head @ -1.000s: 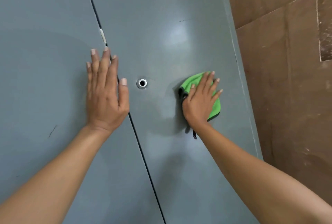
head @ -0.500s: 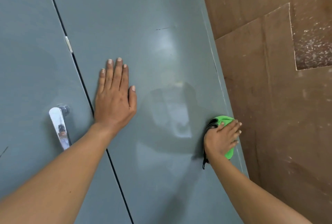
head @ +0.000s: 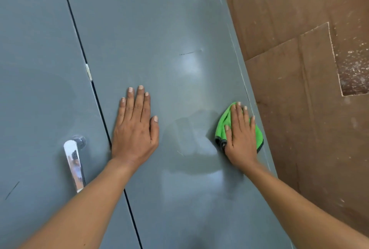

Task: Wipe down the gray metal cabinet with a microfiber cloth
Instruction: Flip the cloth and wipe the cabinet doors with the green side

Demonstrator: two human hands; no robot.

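A: Where is the cloth (head: 222,127) now?

B: It lies under the right hand (head: 240,137), on the right door of the cabinet (head: 159,29), very near the right edge of this door. The fingers are straight and spread, so the hand presses the cloth flat against the metal; it does not pinch it.

A: And the left hand (head: 134,127)?

B: Flat also, with straight fingers together, resting on the same door just beside the gap (head: 99,105) between the two doors. It holds nothing.

A: What can go wrong from here?

B: I think first of the edge. The cloth already touches the border of the door, beside the brown wall (head: 299,109). If the stroke goes more to the right, the cloth may slide off the metal and the fingers may catch the thin edge.

A: Can the cloth fall?

B: It is possible. Only pressure keeps it, so if the palm lifts a little on this upright surface, the cloth can drop.

A: Something else?

B: There is a damp-looking patch (head: 191,149) between the hands, so the door may be slippery for the left palm. Also a strong push there could move the door inward. The handle (head: 74,167) is on the other door, well apart, so I see no danger from it
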